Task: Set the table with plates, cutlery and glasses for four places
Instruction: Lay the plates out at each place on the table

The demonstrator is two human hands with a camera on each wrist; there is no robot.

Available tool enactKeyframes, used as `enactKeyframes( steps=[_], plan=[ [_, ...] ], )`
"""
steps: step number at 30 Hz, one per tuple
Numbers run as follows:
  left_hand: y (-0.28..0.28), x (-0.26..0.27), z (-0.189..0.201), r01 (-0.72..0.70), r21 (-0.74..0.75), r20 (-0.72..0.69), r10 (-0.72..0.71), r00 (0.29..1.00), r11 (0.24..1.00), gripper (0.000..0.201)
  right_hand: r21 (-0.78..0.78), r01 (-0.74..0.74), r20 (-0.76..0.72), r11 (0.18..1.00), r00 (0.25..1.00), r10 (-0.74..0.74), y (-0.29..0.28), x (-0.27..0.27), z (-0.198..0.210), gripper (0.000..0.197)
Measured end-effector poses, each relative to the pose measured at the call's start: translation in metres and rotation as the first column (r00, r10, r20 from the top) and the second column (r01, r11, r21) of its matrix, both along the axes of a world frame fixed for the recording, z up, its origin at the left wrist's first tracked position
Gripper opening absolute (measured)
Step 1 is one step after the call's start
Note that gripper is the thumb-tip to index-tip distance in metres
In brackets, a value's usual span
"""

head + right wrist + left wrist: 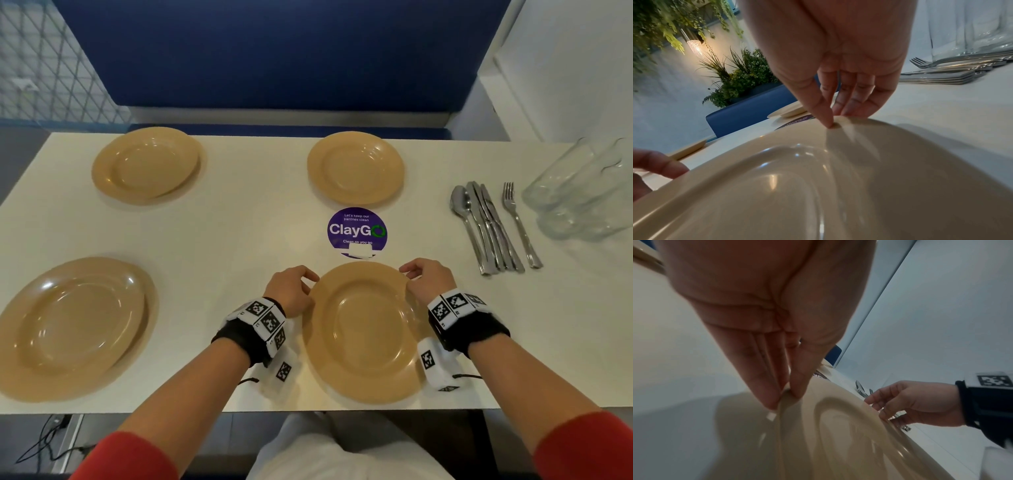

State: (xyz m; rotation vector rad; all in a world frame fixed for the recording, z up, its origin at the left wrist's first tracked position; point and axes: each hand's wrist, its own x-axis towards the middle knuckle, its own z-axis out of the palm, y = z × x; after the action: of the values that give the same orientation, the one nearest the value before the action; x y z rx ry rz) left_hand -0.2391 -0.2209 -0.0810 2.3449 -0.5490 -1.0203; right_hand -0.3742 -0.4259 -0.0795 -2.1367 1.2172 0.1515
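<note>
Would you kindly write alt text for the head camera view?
Both hands, left hand and right hand, pinch the rim of the near-right tan plate. Three other plates sit on the white table; cutlery and glasses wait at right.

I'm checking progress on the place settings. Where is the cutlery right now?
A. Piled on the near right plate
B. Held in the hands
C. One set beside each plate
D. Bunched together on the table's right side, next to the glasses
D: the cutlery lies in one bunch beside the glasses, while both hands pinch the near right plate.
</note>
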Motion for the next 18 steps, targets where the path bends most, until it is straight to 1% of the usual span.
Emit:
enactKeyframes(
  steps=[4,7,10,14,16,18],
  plan=[
    [-0.010,0.017,0.006,-0.069,-0.044,0.036,0.071,0.997,0.997,0.034,0.024,-0.007,0.009,1.000,1.000,0.007,-0.008,0.010,0.004,0.030],
    [-0.027,0.041,0.015,-0.136,-0.081,0.056,0.141,0.988,0.987,0.035,0.026,-0.006,0.029,1.000,1.000,0.005,-0.019,0.028,0.012,0.028],
    [-0.051,0.069,0.018,-0.227,-0.128,-0.010,0.228,0.974,0.965,0.042,0.042,0.017,0.032,0.999,0.999,-0.019,-0.034,0.051,0.018,0.032],
    [-0.088,0.109,0.014,-0.286,-0.101,-0.035,0.284,0.958,0.953,0.050,0.091,0.071,0.019,0.993,0.997,-0.073,-0.063,0.091,0.020,0.038],
    [-0.104,0.126,0.007,-0.340,-0.093,-0.049,0.337,0.940,0.936,0.054,0.095,0.115,0.013,0.989,0.993,-0.117,-0.080,0.107,0.013,0.040],
    [-0.118,0.138,0.000,-0.424,-0.092,-0.093,0.416,0.905,0.901,0.055,0.116,0.155,0.019,0.981,0.987,-0.158,-0.096,0.121,0.001,0.047]
  ],
)
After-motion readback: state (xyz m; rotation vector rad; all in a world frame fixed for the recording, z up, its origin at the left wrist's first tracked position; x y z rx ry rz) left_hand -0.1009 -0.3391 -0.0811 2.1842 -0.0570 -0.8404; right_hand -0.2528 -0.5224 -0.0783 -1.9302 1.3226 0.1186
